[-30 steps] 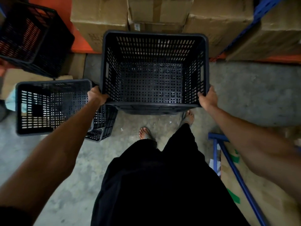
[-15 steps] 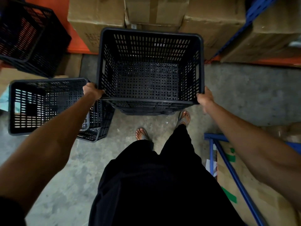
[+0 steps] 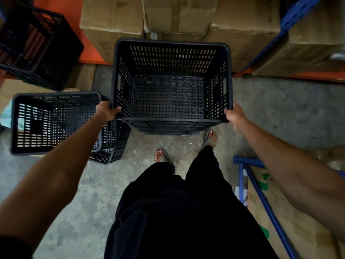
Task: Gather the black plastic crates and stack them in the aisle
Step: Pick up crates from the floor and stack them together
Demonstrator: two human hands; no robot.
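Centrally, item one: black plastic crate (image 3: 171, 86), perforated walls and base, empty, held off the concrete floor (image 3: 280, 113) in front of the person. Left hand (image 3: 107, 112): grip closed over the near left corner of its rim. Right hand (image 3: 234, 114): grip closed over the near right corner. Item two: second crate (image 3: 54, 122), just left of the first, top one of a stack on the floor. Item three: third crate (image 3: 37, 47), tilted, far left. Behind: cardboard boxes (image 3: 112, 21) on orange and blue shelving (image 3: 291, 25). Below: sandalled feet (image 3: 161, 156), black trousers.
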